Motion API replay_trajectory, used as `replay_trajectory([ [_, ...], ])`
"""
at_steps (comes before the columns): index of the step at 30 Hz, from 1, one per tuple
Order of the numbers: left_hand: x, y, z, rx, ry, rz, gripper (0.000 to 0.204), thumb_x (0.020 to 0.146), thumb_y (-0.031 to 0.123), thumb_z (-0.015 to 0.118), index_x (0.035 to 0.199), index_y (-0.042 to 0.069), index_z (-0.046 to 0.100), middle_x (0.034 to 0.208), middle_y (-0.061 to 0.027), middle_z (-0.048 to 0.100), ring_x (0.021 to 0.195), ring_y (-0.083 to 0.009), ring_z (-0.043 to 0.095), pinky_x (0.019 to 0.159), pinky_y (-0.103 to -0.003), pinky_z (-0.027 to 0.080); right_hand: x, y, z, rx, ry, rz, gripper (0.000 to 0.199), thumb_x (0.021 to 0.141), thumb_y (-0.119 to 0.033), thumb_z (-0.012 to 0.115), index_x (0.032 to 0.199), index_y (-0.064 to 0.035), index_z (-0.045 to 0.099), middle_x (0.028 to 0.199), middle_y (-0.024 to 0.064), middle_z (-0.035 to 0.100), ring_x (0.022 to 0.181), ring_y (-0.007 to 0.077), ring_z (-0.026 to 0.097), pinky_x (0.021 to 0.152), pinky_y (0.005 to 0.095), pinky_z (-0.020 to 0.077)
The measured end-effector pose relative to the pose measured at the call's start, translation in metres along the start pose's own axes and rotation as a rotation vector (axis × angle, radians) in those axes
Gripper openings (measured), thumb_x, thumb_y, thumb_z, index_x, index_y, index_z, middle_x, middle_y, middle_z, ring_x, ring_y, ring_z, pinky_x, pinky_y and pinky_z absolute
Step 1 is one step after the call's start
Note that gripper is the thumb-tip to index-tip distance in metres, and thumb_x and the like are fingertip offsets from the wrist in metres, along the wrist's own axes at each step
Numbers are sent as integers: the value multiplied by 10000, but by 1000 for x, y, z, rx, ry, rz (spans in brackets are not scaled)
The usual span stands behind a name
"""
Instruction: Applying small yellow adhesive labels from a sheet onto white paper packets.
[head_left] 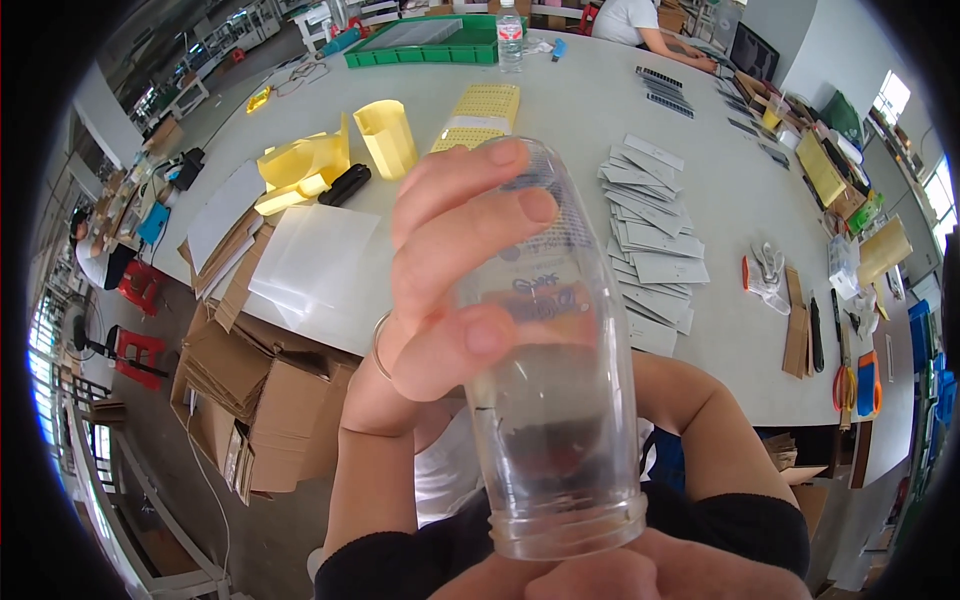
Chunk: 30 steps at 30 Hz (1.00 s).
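A clear bottle (560, 400) with a wide, ridged mouth is tipped up close in front of me, its mouth end lowest in view and its base pointing away. Liquid seems to show inside, and faint blue print marks its side. My left hand (440, 260) is wrapped round the bottle's left side, fingers curled over it, a thin bangle (379, 345) at the wrist. From the right, my right forearm (680, 400) bends in behind the bottle, which hides that hand. Skin tones show through the clear wall, but I cannot tell whose part they are.
Overlapping pale grey cards (655, 240) lie on the white table (480, 95). Yellow holders (385, 140), a green tray (420, 45), a water bottle (510, 40) and scissors (845, 385) stand or lie around. Cardboard boxes (290, 420) sit at the left edge; a co-worker (630, 25) sits beyond.
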<state>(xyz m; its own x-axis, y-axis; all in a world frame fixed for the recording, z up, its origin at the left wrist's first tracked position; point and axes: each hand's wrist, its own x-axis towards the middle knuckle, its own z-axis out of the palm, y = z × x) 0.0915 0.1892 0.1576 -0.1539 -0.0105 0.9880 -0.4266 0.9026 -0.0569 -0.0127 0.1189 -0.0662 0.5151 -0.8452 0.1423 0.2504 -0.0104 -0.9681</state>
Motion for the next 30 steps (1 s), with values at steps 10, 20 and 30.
replay_trajectory([
  [10,3,6,-11,280,45,-28,907,581,221,866,1264,357,285,1179,-76,494,1145,-321,390,947,-420,357,-1,-7,0,-21,-12,-4,295,953,-229,473,1032,21,609,966,22,604,939,112,525,868,260,408],
  [20,-4,4,-10,285,174,-54,872,618,253,853,1272,365,288,1171,-92,485,1111,-327,409,927,-423,389,-9,-19,3,115,-7,182,312,968,-282,461,1059,-16,596,937,22,615,825,83,568,728,227,463],
  [30,-4,6,-18,294,159,-53,861,638,244,846,1287,365,293,1163,-102,484,1102,-338,442,909,-423,422,-5,-13,1,113,-53,136,317,977,-301,462,1047,-21,594,923,15,619,833,77,576,722,229,474],
])
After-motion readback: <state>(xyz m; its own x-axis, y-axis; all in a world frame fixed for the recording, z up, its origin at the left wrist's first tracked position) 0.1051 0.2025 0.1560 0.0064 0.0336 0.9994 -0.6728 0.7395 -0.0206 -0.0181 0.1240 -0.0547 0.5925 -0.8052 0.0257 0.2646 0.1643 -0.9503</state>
